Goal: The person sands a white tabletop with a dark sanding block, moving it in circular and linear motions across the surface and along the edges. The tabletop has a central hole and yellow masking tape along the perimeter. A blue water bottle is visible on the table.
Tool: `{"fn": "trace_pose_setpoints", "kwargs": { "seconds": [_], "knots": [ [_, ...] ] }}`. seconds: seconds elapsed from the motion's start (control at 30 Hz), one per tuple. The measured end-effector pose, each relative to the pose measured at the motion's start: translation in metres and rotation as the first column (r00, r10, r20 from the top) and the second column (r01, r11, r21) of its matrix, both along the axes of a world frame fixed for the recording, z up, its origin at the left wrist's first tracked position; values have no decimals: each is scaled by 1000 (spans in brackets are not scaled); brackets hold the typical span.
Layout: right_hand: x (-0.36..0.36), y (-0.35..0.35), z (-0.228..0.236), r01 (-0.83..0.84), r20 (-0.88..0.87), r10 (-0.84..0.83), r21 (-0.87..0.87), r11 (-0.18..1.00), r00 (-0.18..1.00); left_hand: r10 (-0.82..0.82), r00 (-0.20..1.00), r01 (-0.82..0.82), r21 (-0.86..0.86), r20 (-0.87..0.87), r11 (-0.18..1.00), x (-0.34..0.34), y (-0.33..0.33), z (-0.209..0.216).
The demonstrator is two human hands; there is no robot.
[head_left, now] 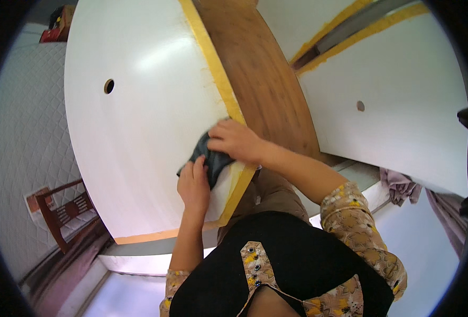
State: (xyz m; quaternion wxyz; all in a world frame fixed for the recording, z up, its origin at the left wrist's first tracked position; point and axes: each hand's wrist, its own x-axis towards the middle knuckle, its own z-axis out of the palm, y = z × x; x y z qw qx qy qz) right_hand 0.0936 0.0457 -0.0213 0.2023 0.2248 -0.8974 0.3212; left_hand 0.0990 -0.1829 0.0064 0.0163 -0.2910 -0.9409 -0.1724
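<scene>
A dark green cloth [219, 165] lies bunched on a large white panel [144, 132], close to the panel's yellow-edged corner. With its fingers pressed into the cloth's upper right part, my right hand [239, 141] grips it. My left hand [194, 185] holds the cloth's lower left side, fingertips bent onto it. Yellow strips run along the panel's right edge, and an orange-toned strip borders its near edge. A round dark hole [109, 86] pierces the panel at the left.
A second white panel [397, 105] with a round mark stands at the right. Brown wood-grain flooring [260, 68] shows between the panels. At the left are a quilted mattress [22, 121] and a small wooden rack [70, 214]. Mauve cloth [400, 186] hangs at the right.
</scene>
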Motion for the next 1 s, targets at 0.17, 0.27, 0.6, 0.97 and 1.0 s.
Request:
{"fn": "trace_pose_setpoints", "kwargs": {
  "seconds": [0.17, 0.27, 0.6, 0.97, 1.0],
  "knots": [
    [-115, -2, -10, 54, -73, -52, 37, 998, 996, 209, 978, -208, 16, -23, 978, -86, 33, -4],
    [-143, -9, -11, 47, -51, -48, -33, 998, 998, 330, 944, -329, -16, 24, 944, -113, 39, -6],
    [-53, 51, -2, -385, 47, 384, 13, 923, 922, 418, 908, -412, -106, 36, 905, 21, 75, 6],
    [-179, 28, -6, -249, 30, 247, 52, 967, 968, 640, 768, -640, -75, -28, 765, -87, 115, -4],
    [-170, 27, -5, -279, 12, 279, 10, 960, 960, 646, 761, -649, -67, -54, 758, -81, 117, -4]
  ]
}}
